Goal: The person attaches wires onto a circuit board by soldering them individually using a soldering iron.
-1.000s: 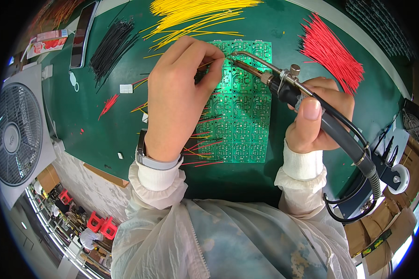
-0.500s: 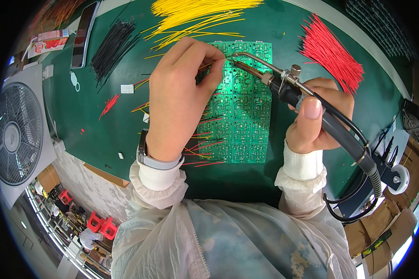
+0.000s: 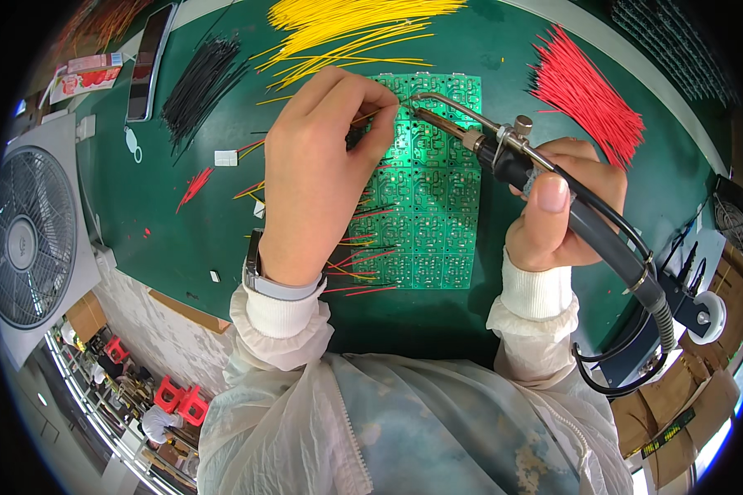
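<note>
A green circuit board panel (image 3: 425, 198) lies on the dark green bench mat (image 3: 165, 214). My left hand (image 3: 318, 173) rests over the board's left part and pinches a thin wire at its fingertips near the board's upper edge. My right hand (image 3: 557, 206) grips a black-handled soldering iron (image 3: 504, 144). Its bent metal tip reaches left to the spot beside my left fingertips. Red and yellow wires stick out from the board's left edge under my left wrist, which wears a watch (image 3: 276, 285).
Wire bundles lie at the back: yellow (image 3: 347, 33), red (image 3: 590, 87) and black (image 3: 202, 74). A white fan (image 3: 29, 239) stands at the left edge. A phone (image 3: 149, 62) lies far left. The iron's cable runs to a black stand (image 3: 677, 305) at the right.
</note>
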